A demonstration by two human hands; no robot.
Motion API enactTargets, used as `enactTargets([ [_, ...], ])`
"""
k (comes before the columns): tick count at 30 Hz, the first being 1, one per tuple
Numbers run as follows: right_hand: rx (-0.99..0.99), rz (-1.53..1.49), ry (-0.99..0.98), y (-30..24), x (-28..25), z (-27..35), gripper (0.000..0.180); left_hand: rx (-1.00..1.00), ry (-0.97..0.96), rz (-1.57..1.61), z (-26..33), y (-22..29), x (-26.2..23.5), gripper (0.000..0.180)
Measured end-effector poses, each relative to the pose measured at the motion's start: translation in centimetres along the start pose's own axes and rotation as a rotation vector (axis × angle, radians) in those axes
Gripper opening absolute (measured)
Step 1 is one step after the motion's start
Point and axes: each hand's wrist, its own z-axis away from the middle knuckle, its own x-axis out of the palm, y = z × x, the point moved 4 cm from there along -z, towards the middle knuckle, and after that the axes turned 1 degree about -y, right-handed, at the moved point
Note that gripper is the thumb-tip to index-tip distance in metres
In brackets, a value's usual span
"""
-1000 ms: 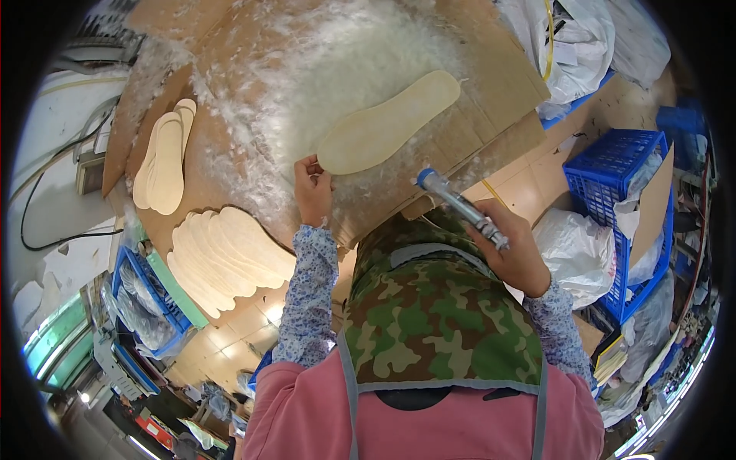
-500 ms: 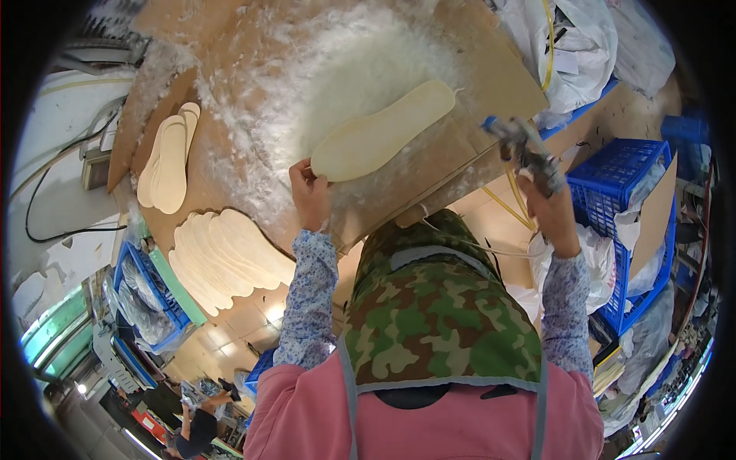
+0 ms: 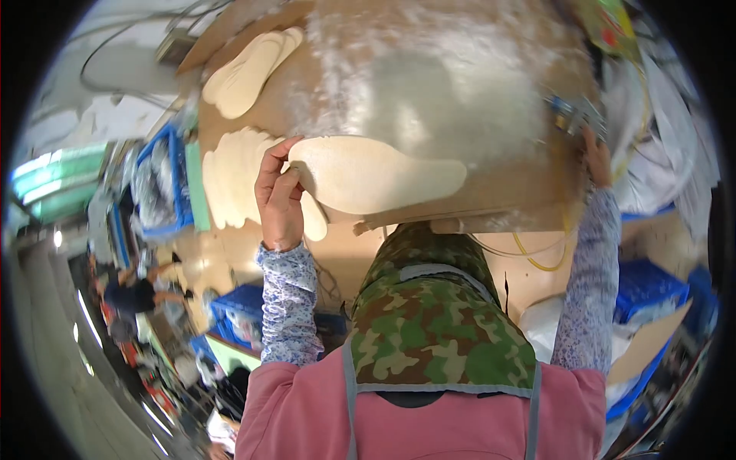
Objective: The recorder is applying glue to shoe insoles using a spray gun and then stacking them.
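My left hand (image 3: 280, 201) pinches the wide end of a pale cream shoe insole (image 3: 376, 175) between thumb and fingers. The insole lies across the near part of the worktable, its narrower end pointing right; it looks raised off the board. Off to the right, my right hand (image 3: 597, 159) is wrapped round a metal spray gun (image 3: 580, 115), which is blurred by motion. Beside my left hand, a fanned row of insoles (image 3: 224, 178) is partly hidden behind it. Farther back at the left lies a smaller overlapping stack of insoles (image 3: 247, 77).
The brown worktable board (image 3: 510, 188) carries white fibrous residue. A yellow hose (image 3: 540, 266) hangs below its near edge. Blue crates stand at left (image 3: 165, 184) and right (image 3: 652, 287); white plastic bags (image 3: 659, 153) crowd the right side. Another person (image 3: 134, 295) is at far left.
My left hand has drawn the insole off the residue patch toward me and left, turning it more level. My right hand with the spray gun has moved right. The whole view has shifted.
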Motion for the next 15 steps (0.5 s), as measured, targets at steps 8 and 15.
enactTargets([
  [8, -0.742, 0.507, 0.118, -10.8, 4.8, 11.4, 0.044, -0.123, 0.034, -0.344, 5.4, 3.1, -12.2, 0.038],
  [15, -0.485, -0.540, -1.180, -24.8, 27.8, 33.8, 0.043, -0.165, 0.028, -0.283, 3.9, -1.4, -19.0, 0.039],
])
